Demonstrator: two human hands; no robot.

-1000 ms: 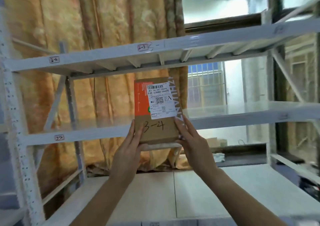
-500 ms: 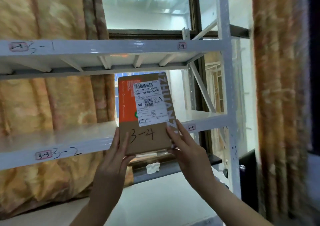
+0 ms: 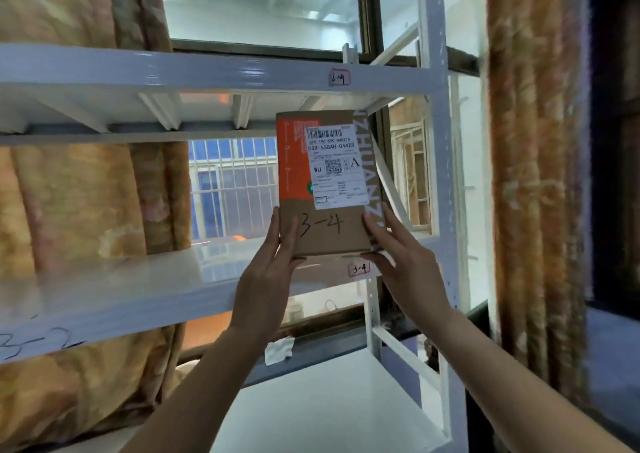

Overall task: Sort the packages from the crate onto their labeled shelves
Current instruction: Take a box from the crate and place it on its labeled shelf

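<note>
1. Gold-patterned curtains [image 3: 69,210] hang on both sides of a bright window [image 3: 259,12], and a white metal rack stands in front of them. We see its upper shelf [image 3: 173,71], its middle shelf [image 3: 138,289] and a lower shelf [image 3: 311,400].
2. The package [image 3: 325,237] is a flat cardboard box with an orange panel, a white shipping label [image 3: 336,168] and "3-4" handwritten across its lower face. It is held upright at the right end of the middle shelf, directly above the small 3-4 tag [image 3: 359,269] on that shelf's front edge. We cannot tell whether its bottom edge touches the shelf.
3. The left hand [image 3: 270,269] pinches the lower left corner, and the right hand [image 3: 405,265] pinches the lower right. The fingers of both lie nearly straight along the box sides.
4. We judge that the step in hand is placement: the writing matches the tag, so this is the right bay.
5. The next move calls for pushing the box inward and setting it down, probably flat, then loosening both grips.
6. The box top stands just below the ribs of the upper shelf, so there is little headroom while it is upright. The upright post [image 3: 438,175] is near on the right, and a diagonal brace [image 3: 388,175] runs behind the box. The shelf surface stretches open to the left.
</note>
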